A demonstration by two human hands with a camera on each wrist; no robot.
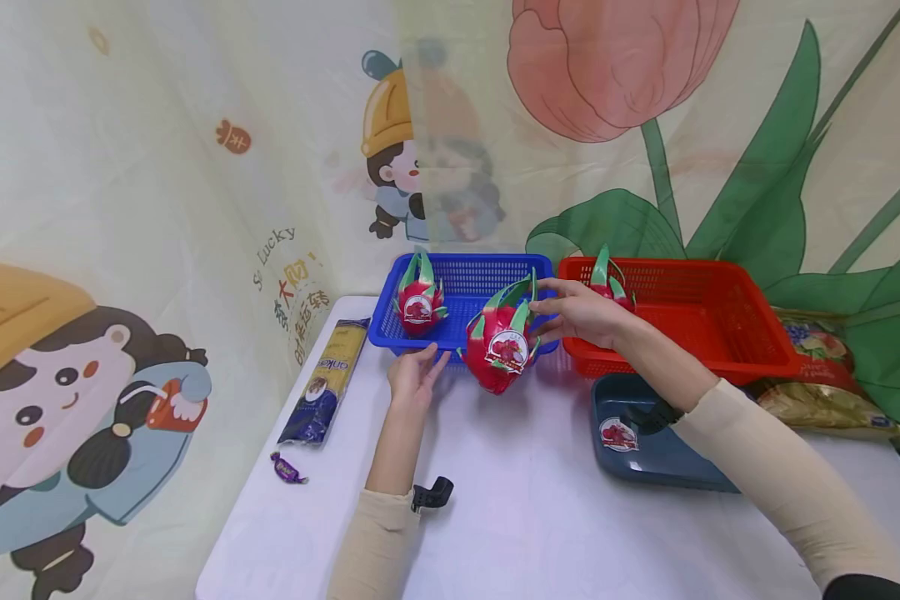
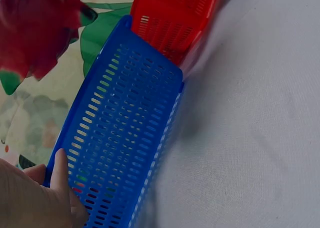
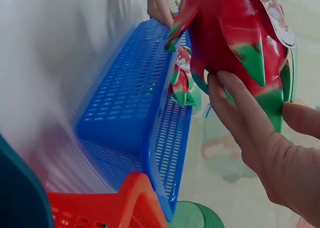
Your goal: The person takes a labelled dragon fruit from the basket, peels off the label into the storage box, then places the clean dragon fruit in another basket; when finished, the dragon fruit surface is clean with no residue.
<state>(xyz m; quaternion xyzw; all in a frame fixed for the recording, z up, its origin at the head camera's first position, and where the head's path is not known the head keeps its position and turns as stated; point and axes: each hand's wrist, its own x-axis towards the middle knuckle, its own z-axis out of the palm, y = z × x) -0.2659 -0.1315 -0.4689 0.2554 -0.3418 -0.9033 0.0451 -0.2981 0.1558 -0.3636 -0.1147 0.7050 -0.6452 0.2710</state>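
My right hand [image 1: 581,310] holds a red dragon fruit [image 1: 497,354] with green leaf tips and a round label, its fingers about the leafy top. The fruit hangs over the front edge of the blue basket [image 1: 461,287]. In the right wrist view the fingers [image 3: 245,105] lie along one side of the fruit, the thumb on the other. My left hand [image 1: 412,375] grips the basket's front rim near its left corner; a finger [image 2: 60,170] runs down the outer wall. Another dragon fruit [image 1: 418,304] stands inside the basket at the left.
A red basket [image 1: 765,333] with a dragon fruit [image 1: 607,283] stands right of the blue one. Before it sits a dark blue tray [image 1: 660,467] bearing a label. A pasta packet [image 1: 330,379] and a purple candy [image 1: 288,468] lie left; a gold bag [image 1: 825,392] lies right.
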